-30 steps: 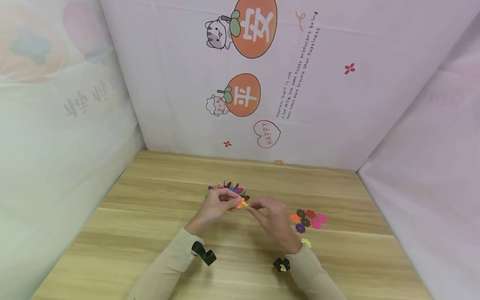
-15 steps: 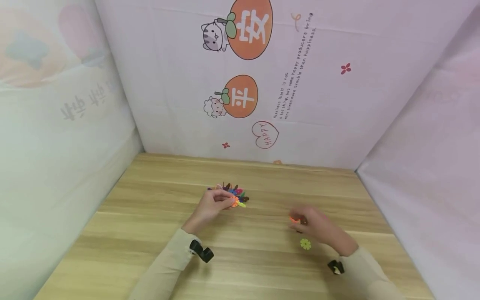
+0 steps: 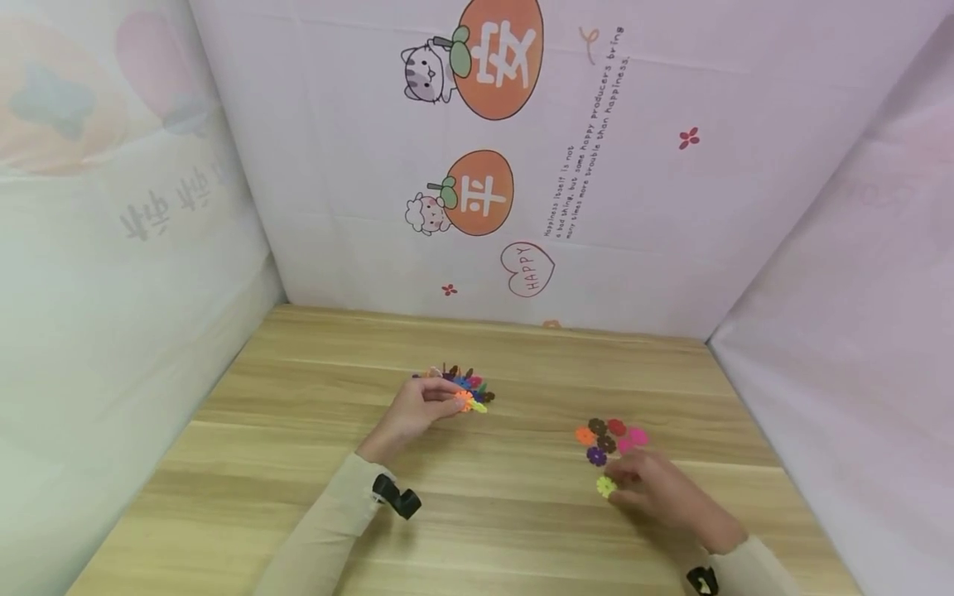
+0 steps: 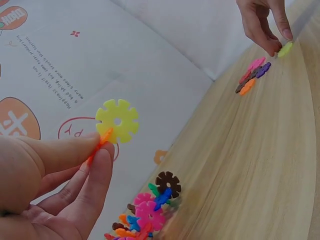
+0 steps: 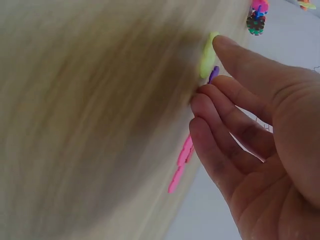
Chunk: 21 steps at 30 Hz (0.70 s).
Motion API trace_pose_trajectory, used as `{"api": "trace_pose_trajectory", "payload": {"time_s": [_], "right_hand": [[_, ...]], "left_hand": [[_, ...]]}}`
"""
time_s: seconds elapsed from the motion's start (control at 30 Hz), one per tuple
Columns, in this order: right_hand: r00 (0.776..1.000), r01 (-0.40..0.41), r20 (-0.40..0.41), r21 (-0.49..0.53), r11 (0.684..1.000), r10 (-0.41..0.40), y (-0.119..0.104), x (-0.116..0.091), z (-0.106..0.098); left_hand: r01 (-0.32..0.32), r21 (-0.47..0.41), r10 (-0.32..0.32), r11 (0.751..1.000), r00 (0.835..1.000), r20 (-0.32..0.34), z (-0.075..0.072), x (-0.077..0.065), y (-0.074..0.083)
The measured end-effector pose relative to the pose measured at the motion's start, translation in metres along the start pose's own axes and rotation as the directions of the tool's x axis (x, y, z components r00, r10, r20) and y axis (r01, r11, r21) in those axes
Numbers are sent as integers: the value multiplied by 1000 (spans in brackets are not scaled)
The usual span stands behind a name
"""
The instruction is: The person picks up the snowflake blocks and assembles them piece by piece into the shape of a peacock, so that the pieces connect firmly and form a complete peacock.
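In the left wrist view, the left hand (image 4: pixel 65 180) pinches a notched orange interlocking disc (image 4: pixel 102 142), seen edge-on. A yellow disc (image 4: pixel 117 120) is slotted into it and sticks out beyond the fingertips. Just behind this hand in the head view sits a cluster of joined, many-coloured discs (image 3: pixel 469 383). To the right, the right hand (image 3: pixel 659 490) reaches down to a loose yellow disc (image 3: pixel 605 487) at the table. Its thumb and a curled fingertip pinch that disc by the edge, as the right wrist view (image 5: pixel 207 55) also shows.
Several loose discs lie flat above the right hand: orange (image 3: pixel 585 435), brown (image 3: pixel 597 427), red (image 3: pixel 616 427), purple (image 3: pixel 596 456) and pink (image 3: pixel 638 436). Printed cloth walls (image 3: pixel 619 273) enclose the wooden table (image 3: pixel 507 497) at the back and sides.
The right hand has left the left hand's pair of discs, swept right over the loose discs and come down at the yellow one. The left hand keeps its hold, shifting slightly left.
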State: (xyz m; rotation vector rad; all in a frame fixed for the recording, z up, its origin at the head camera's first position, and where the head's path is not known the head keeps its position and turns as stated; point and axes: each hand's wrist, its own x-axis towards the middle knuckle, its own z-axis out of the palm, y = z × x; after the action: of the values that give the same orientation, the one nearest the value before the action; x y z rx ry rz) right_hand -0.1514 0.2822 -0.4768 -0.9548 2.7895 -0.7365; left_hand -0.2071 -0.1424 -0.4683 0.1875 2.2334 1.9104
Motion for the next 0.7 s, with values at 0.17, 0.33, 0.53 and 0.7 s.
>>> {"api": "trace_pose_trajectory", "payload": {"time_s": [0.17,0.33,0.53,0.7], "right_hand": [[1000,-8,-22,-16,1000,8,0,0,3],[997,-78,2,58,995,78,-1,2,3],[998,-64,-20,115,991,67,-7,17,-1],[994,60,-95,34,998,-56,-21,44,-3]], "left_hand": [[21,5,-21,1000,1000,-5,-2,0,1],[22,-2,-22,1000,999,-29,-3,0,3],[18,-4,-18,1000,999,-36,-4,-1,2],[11,-4,-11,1000,999,-37,-3,-2,2]]}}
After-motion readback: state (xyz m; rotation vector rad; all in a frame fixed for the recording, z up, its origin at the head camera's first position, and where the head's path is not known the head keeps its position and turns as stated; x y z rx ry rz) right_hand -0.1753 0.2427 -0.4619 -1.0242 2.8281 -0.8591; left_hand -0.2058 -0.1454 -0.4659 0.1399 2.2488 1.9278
